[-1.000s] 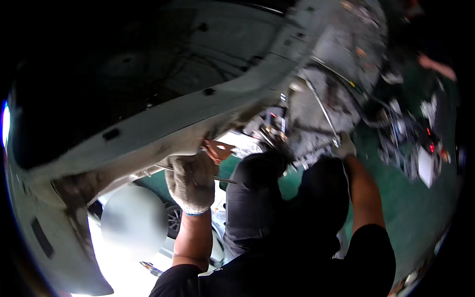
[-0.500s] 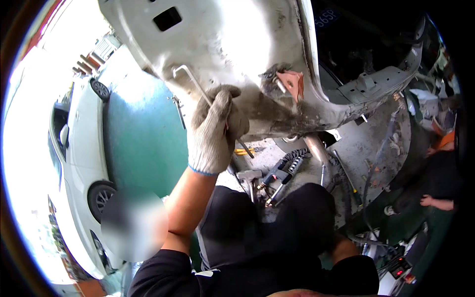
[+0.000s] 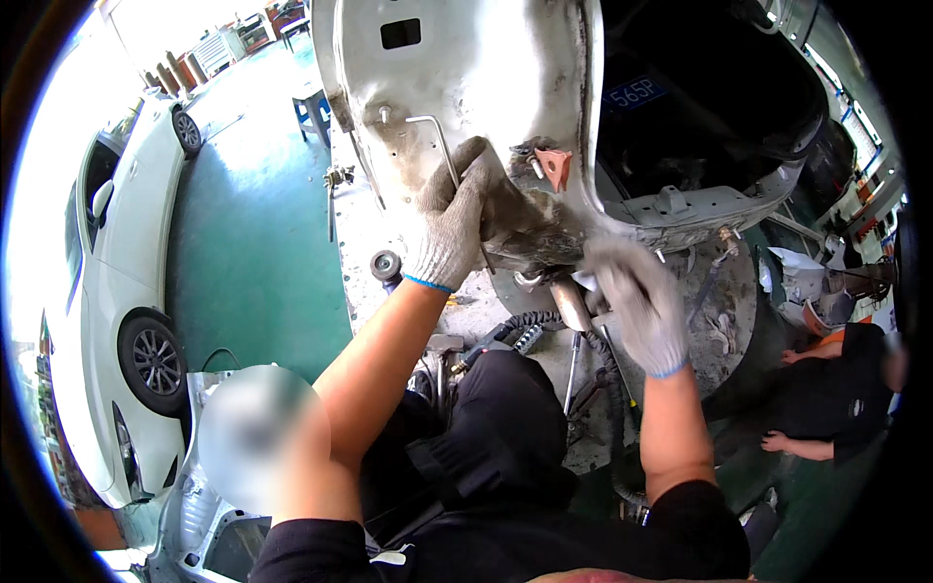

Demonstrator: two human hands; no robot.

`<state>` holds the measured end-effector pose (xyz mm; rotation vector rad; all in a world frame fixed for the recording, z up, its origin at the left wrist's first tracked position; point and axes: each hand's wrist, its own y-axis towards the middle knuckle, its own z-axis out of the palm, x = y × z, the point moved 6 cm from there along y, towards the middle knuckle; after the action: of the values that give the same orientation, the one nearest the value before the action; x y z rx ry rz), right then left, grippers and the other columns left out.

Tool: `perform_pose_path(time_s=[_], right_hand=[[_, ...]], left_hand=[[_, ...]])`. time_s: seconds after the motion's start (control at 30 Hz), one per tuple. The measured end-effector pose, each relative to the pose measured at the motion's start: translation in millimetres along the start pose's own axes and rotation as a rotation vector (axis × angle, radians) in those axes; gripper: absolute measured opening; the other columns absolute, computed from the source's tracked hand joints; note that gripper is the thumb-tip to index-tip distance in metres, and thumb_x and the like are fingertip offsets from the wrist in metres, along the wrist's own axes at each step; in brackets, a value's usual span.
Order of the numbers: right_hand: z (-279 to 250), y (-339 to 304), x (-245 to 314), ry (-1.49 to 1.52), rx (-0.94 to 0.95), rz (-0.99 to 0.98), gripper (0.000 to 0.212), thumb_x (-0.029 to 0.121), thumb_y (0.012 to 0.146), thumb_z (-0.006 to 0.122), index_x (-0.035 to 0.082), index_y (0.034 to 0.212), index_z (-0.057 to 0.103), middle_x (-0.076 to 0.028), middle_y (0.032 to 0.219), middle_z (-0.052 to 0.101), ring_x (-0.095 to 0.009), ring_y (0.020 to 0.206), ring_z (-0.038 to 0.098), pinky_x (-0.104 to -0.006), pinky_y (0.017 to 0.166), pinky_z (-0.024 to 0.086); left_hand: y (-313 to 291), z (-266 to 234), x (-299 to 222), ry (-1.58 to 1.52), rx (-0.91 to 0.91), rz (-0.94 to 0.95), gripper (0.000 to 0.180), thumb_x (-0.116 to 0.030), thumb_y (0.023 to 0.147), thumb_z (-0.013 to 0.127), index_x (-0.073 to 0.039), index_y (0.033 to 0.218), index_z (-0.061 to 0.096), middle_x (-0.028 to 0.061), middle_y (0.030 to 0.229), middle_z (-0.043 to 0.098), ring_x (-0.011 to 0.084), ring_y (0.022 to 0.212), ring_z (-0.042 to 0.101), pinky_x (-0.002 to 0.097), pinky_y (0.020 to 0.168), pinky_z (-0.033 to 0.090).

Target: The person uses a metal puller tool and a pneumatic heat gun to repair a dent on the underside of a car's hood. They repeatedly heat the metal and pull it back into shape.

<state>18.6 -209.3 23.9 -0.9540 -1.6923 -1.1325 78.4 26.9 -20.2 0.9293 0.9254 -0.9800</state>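
1. Left grip (image 3: 449, 219), a hand in a cream knitted glove with blue cuff: fingers closed around a thin, silvery, bent metal rod (image 3: 444, 146).
2. Rod position: hooked end above the fist, straight end below, in front of a stained white sheet-metal body panel (image 3: 486, 58). Contact between them cannot be determined.
3. Right grip (image 3: 641, 301), similarly gloved: blurred, at the panel's lower edge; opening and contents cannot be told.
4. Orange-red angular tab (image 3: 554, 169): on the panel, between the grips.
5. White car (image 3: 136, 262): far left, on glossy green floor (image 3: 258, 262).
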Motion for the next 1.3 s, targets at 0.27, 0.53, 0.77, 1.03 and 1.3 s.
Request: perform_pose_path(time_s=[0.27,0.53,0.77,1.03,1.3], right_hand=[[23,80,33,-0.122,-0.052,-0.027,0.023,0.023,0.105,0.062,0.002,0.114,0.067,-0.007,0.086,0.07,-0.011,0.074,0.064,-0.0282,0.068,0.053],[22,91,39,-0.182,0.01,-0.223,0.018,0.018,0.104,0.063,0.005,0.115,0.068,-0.004,0.099,0.072,-0.009,0.09,0.067,-0.0246,0.079,0.055],[21,95,16,-0.013,-0.055,-0.327,0.023,0.024,0.104,0.064,0.004,0.114,0.068,-0.004,0.105,0.072,-0.01,0.087,0.068,-0.0245,0.071,0.057],[29,93,1,0.16,-0.157,-0.387,0.022,0.023,0.108,0.056,0.003,0.114,0.065,-0.006,0.103,0.069,-0.011,0.072,0.066,-0.0241,0.06,0.055],[41,87,3,0.112,-0.46,-0.199,0.024,0.025,0.108,0.05,0.004,0.109,0.062,-0.007,0.092,0.067,-0.011,0.066,0.062,-0.0216,0.051,0.045]], left_hand=[[-1,-1,-3,-0.055,-0.004,-0.008,0.039,-0.02,0.105,0.06,-0.005,0.141,0.061,-0.0011,0.084,0.061,0.0051,0.06,0.046,0.0217,0.052,0.038],[0,-3,-1,-0.075,0.037,-0.075,0.039,-0.015,0.105,0.057,-0.003,0.143,0.057,0.0003,0.073,0.059,0.0064,0.051,0.047,0.0235,0.046,0.038],[6,-2,-1,-0.09,0.007,-0.018,0.038,-0.014,0.104,0.058,-0.002,0.141,0.059,0.0005,0.08,0.063,0.0059,0.059,0.052,0.0224,0.052,0.042],[4,-3,-2,-0.114,0.019,-0.037,0.037,-0.015,0.104,0.06,-0.002,0.139,0.061,-0.0004,0.08,0.064,0.0053,0.061,0.052,0.0214,0.053,0.042],[4,-2,1,-0.155,-0.002,-0.014,0.036,-0.015,0.104,0.061,-0.001,0.136,0.062,0.0008,0.081,0.064,0.0062,0.061,0.054,0.0222,0.053,0.044]])
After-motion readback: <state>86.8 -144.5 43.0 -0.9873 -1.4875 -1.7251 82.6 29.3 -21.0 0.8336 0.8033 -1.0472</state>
